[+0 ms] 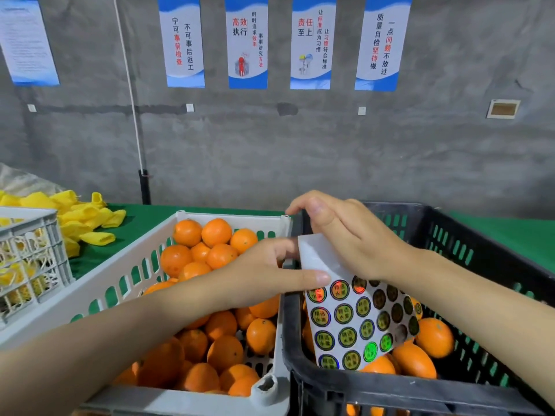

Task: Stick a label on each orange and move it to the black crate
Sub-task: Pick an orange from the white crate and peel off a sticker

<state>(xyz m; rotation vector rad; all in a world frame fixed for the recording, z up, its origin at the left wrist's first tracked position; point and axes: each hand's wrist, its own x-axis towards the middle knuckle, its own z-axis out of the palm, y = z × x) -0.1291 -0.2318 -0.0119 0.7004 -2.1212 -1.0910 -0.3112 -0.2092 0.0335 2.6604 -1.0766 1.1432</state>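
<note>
Oranges [216, 232] lie in two crates that stand side by side on the green worktop [156, 217]. Most are heaped in the white crate [234, 218] on the left, and a few [434, 337] rest on the bottom of the black crate [405, 387] on the right. Four posters [247, 40] hang on the grey wall behind. A small grey crate [39, 250] sits at the far left beside a pile of yellow foam sleeves [87, 217]. Both forearms reach in and meet over the black crate's left wall. The right hand [354, 235] grasps the blank top of a label sheet [318, 256], its fingers curled over it. The left hand [261, 274] pinches the sheet's left edge, thumb lying on its face. Round shiny labels [344, 313] cover the sheet's lower part.
</note>
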